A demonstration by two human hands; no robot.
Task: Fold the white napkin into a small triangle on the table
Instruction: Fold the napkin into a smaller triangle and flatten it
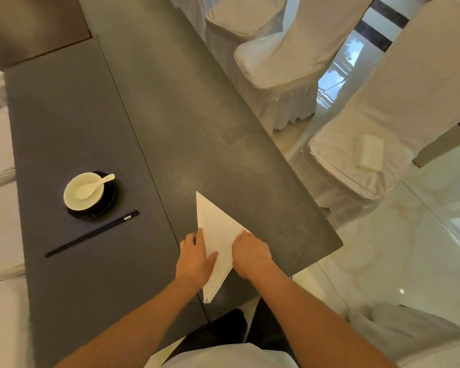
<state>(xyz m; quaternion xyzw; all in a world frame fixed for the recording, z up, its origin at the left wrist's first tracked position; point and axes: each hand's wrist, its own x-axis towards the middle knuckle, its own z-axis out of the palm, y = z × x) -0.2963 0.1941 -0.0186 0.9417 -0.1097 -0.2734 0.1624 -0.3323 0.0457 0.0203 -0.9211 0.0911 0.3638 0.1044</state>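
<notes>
The white napkin (pixel 216 235) lies on the grey table (pixel 197 115) near its front edge, folded into a triangle with one tip pointing away from me and another hanging toward my body. My left hand (pixel 195 257) rests on the napkin's left edge, thumb lying across the cloth. My right hand (pixel 250 252) presses on the right corner with fingers curled down; that corner is hidden under the hand.
A white bowl with a spoon (pixel 84 191) sits on a dark saucer at the left, with black chopsticks (pixel 92 233) in front of it. White-covered chairs (pixel 279 65) stand along the table's right side. The table's corner edge (pixel 339 241) is just right of my hands.
</notes>
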